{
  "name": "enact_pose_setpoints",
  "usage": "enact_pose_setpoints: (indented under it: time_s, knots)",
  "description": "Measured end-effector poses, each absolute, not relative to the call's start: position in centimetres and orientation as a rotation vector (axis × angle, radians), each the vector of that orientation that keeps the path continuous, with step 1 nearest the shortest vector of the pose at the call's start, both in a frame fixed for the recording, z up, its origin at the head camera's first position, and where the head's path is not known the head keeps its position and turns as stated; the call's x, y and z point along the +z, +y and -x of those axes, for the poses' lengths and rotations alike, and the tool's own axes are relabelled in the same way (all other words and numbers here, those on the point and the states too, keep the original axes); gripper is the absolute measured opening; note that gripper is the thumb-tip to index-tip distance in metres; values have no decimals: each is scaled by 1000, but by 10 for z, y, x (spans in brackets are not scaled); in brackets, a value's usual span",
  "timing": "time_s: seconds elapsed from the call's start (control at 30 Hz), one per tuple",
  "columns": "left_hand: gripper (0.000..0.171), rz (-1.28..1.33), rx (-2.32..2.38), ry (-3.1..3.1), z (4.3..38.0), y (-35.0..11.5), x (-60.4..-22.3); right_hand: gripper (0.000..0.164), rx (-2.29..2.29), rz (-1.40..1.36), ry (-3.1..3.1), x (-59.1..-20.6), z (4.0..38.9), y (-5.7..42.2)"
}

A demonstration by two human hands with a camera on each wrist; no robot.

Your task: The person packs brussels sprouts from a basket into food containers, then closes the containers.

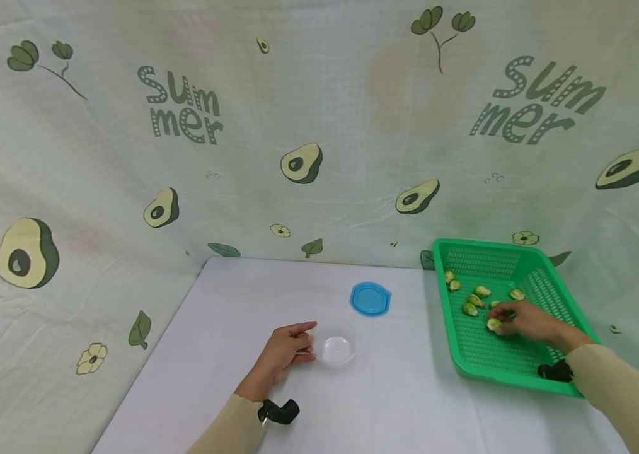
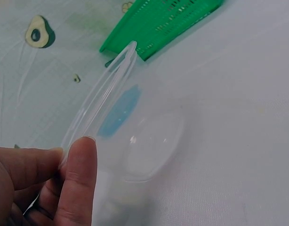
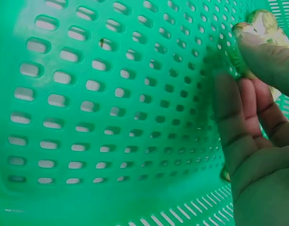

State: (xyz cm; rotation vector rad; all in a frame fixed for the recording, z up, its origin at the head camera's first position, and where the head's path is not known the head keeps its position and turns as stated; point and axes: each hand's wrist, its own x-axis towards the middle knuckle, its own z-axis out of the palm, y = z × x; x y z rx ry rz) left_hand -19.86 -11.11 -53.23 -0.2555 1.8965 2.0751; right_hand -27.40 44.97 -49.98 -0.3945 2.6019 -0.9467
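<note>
Your left hand (image 1: 284,353) pinches the clear bowl (image 1: 336,348) at its 9 o'clock rim, mouth facing up. Your right hand (image 1: 526,323) grasps a sprout (image 1: 493,325), its long axis unclear, inside the green basket (image 1: 458,353), which lies at the bowl's 3 o'clock, running lengthwise from 11 to 5.

You can read one word, "summer", printed twice on the patterned cloth (image 1: 353,208) that fills the upper part of the head view. You will find the first lettering (image 1: 188,120) in the upper left of the frame, the second lettering (image 1: 529,120) in the upper right. Each is split over two lines, "sum" above "mer", in grey-green characters with pale marks inside some strokes. Note the slant: the left print dips slightly toward the right; the right print climbs.
</note>
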Motion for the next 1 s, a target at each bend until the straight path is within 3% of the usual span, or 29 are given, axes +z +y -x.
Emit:
enact_pose_setpoints:
  time_s: [0.27,0.6,1.0]
  knots:
    - [47,260,2066,1906,196,-109,-531,36,-1035,377,2612,-496,269,446]
    - [48,251,2075,1900,196,-110,-532,58,-1274,260,2500,-488,266,442]
    - [48,243,2092,1890,196,-109,-533,57,-1287,220,2616,-470,265,433]
